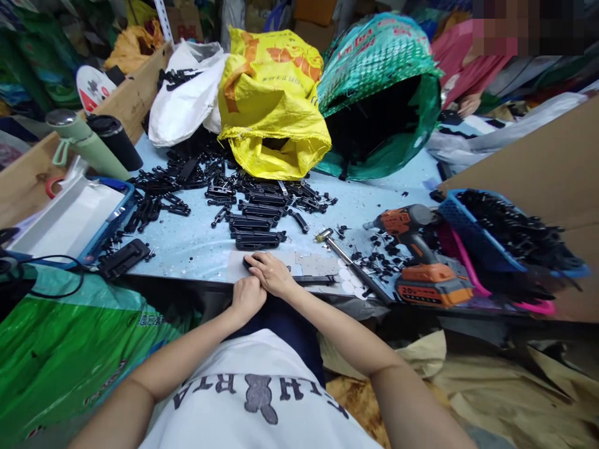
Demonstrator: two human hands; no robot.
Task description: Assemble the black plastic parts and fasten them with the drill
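Observation:
Both hands meet at the front edge of the table. My left hand is closed like a fist, and what it may hold is hidden. Against it lies my right hand, its fingers closed over a black plastic part that mostly disappears under them. A long black bar lies flat just right of my right hand. Directly beyond the hands, black hinged arms are lined up in a stack of rows. A hammer rests to the right, its head pointing away from me.
An orange cordless drill lies right of the hammer, near a blue basket of black parts. Yellow, green and white sacks stand behind. Bottles are at left. A co-worker's hand shows at upper right.

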